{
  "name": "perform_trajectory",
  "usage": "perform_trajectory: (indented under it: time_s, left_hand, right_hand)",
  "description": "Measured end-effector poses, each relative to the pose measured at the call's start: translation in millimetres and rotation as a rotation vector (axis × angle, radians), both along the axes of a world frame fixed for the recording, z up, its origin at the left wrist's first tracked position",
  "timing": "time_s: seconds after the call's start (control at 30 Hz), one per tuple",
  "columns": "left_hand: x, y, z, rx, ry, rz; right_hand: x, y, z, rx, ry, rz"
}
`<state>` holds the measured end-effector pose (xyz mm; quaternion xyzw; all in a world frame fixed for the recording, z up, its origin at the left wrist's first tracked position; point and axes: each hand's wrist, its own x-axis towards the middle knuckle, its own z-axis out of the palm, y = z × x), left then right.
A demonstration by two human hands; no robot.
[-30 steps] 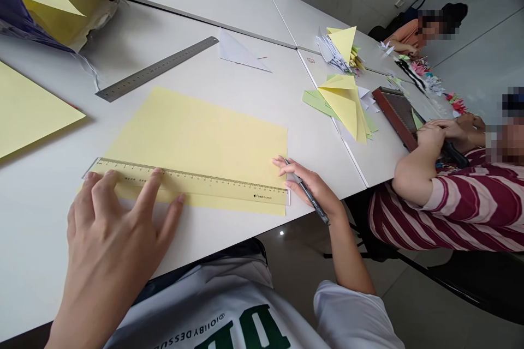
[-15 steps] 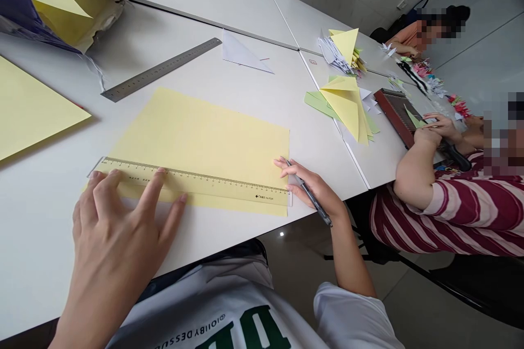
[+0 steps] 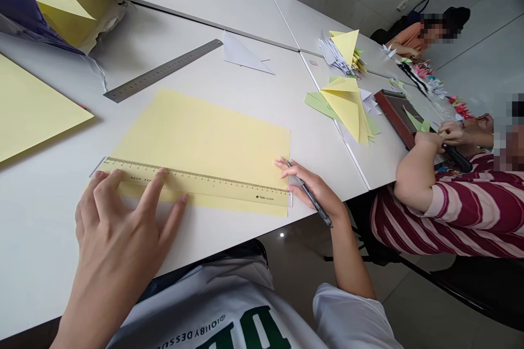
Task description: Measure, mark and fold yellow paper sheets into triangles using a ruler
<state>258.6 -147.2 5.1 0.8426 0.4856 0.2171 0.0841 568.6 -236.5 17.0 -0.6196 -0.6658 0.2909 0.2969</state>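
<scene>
A pale yellow sheet of paper [image 3: 204,136] lies flat on the white table [image 3: 49,202]. A clear plastic ruler [image 3: 229,185] lies along the sheet's near edge. My left hand [image 3: 118,234] is spread open, fingertips pressing the ruler's left end. My right hand [image 3: 311,188] rests at the ruler's right end, closed on a dark pen [image 3: 309,193] that points toward the sheet's right edge.
A steel ruler [image 3: 164,70] and a white folded triangle [image 3: 243,54] lie farther back. Another yellow sheet [image 3: 33,109] lies at left, a torn paper pack [image 3: 61,0] at top left. Folded yellow and green papers [image 3: 347,103] sit right. A person in stripes [image 3: 450,207] works a paper cutter [image 3: 399,114].
My hands, ruler and sheet hold nearly still. The person in stripes has shifted their hands on the paper cutter.
</scene>
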Motion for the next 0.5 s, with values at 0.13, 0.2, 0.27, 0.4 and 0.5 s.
perform_trajectory:
  time_s: [0.13,0.2,0.27,0.4,0.5]
  left_hand:
    - [2.0,-1.0,1.8,0.027,-0.030,0.062]
    - [2.9,-2.1,3.2,-0.008,-0.047,0.069]
    - [3.3,-3.0,4.3,-0.023,-0.056,0.067]
    - [3.5,-3.2,5.2,-0.033,-0.053,0.058]
    - [4.3,-2.7,6.0,-0.036,-0.069,0.056]
  right_hand:
    - [-1.3,0.1,0.1,0.017,0.018,0.003]
    - [-1.8,0.1,0.0,0.014,0.007,-0.001]
    - [-2.0,0.0,-0.3,0.013,-0.003,-0.004]
    - [-1.2,-0.3,-0.7,0.032,0.001,0.006]
    - [-0.5,-0.3,-0.5,0.038,-0.007,0.020]
